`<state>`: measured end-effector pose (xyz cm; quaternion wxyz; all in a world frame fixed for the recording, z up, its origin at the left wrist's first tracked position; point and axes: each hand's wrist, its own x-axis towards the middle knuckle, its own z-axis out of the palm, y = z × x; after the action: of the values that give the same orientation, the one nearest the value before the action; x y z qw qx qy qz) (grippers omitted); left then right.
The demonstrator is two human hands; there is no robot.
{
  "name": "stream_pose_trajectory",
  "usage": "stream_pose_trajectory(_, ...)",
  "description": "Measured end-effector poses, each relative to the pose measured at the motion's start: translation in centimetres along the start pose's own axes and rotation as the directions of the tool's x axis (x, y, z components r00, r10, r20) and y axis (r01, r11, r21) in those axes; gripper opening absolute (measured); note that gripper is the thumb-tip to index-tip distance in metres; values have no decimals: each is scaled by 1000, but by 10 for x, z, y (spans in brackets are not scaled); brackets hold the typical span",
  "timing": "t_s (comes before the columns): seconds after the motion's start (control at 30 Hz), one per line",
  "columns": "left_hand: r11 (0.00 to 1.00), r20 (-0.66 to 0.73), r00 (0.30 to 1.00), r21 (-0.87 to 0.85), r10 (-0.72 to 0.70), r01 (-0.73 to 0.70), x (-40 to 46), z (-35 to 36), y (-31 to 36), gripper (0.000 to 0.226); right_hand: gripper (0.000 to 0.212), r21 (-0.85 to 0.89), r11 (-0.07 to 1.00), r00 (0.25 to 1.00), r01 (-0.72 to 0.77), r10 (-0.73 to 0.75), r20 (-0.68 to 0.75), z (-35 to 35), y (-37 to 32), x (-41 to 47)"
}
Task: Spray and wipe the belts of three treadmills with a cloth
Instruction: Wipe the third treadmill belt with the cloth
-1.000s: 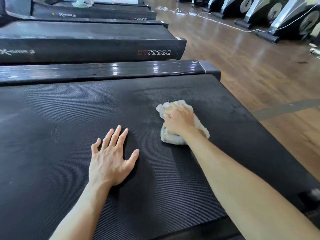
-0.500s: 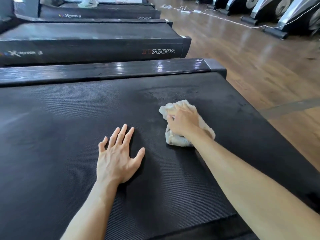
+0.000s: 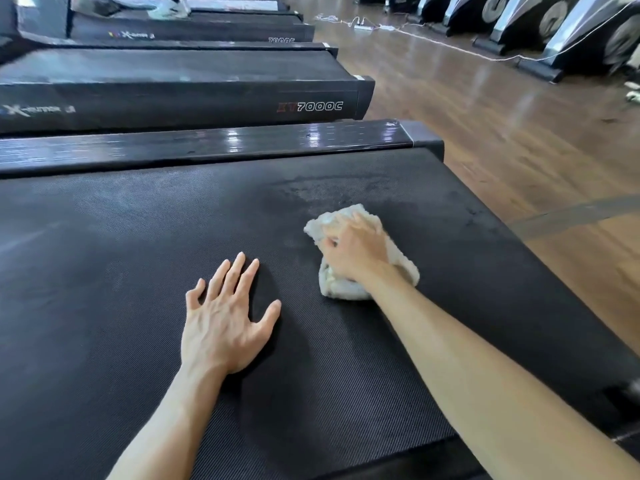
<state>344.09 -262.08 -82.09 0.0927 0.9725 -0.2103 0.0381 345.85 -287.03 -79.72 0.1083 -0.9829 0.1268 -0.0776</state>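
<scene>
A black textured treadmill belt fills the lower part of the head view. My right hand grips a crumpled white cloth and presses it on the belt right of centre. A damp, smeared patch shows on the belt just beyond the cloth. My left hand lies flat on the belt, fingers spread, a short way left of the cloth. No spray bottle is in view.
A glossy black side rail borders the belt's far edge. Beyond it stand a second treadmill marked 7000C and a third treadmill with someone's shoe on it. Wooden floor lies to the right, with exercise machines and a white cable.
The right hand has shifted the cloth slightly on the belt. The left hand stays flat in the same place. The view has moved a little.
</scene>
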Motion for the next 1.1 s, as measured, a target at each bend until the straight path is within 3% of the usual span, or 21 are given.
stream_pose_trajectory(0.07,1000,-7,1000,-13,-2,2,0,0,0,86,31,19,991,991,130,-131,41,3,-5,-28)
stream_pose_trajectory(0.13,1000,-7,1000,-23,-5,5,0,0,0,86,31,94,981,982,169,-176,74,-3,19,-64)
stream_pose_trajectory(0.3,999,19,1000,-35,-10,11,-1,-2,1,89,43,-40,994,993,-101,103,61,-30,108,-48)
stream_pose_trajectory(0.4,998,39,999,-59,34,-32,7,-8,9,91,52,-5,976,975,-220,220,34,-20,93,13)
stream_pose_trajectory(0.53,985,25,993,-131,118,-114,34,-12,56,94,40,11,996,990,85,-86,111,1,55,9)
stream_pose_trajectory(0.63,967,3,990,-215,144,-140,56,-2,98,95,49,89,985,984,146,-155,94,-11,95,-48)
stream_pose_trajectory(0.77,988,30,997,-137,77,-73,62,19,114,87,50,-19,999,1000,-25,25,-14,-31,177,-42)
stream_pose_trajectory(0.83,996,23,999,-78,48,-46,61,26,115,88,49,-32,986,985,-166,164,-55,-31,187,-3)
stream_pose_trajectory(0.9,998,23,999,-62,35,-33,62,28,116,92,48,-46,976,976,-213,211,-49,-27,173,32)
stream_pose_trajectory(1.03,998,13,999,-53,38,-37,63,27,115,99,44,-3,999,997,37,-37,70,-19,132,15)
stream_pose_trajectory(1.1,997,11,999,-61,40,-39,62,26,115,99,47,92,993,991,73,-82,106,-29,138,-30)
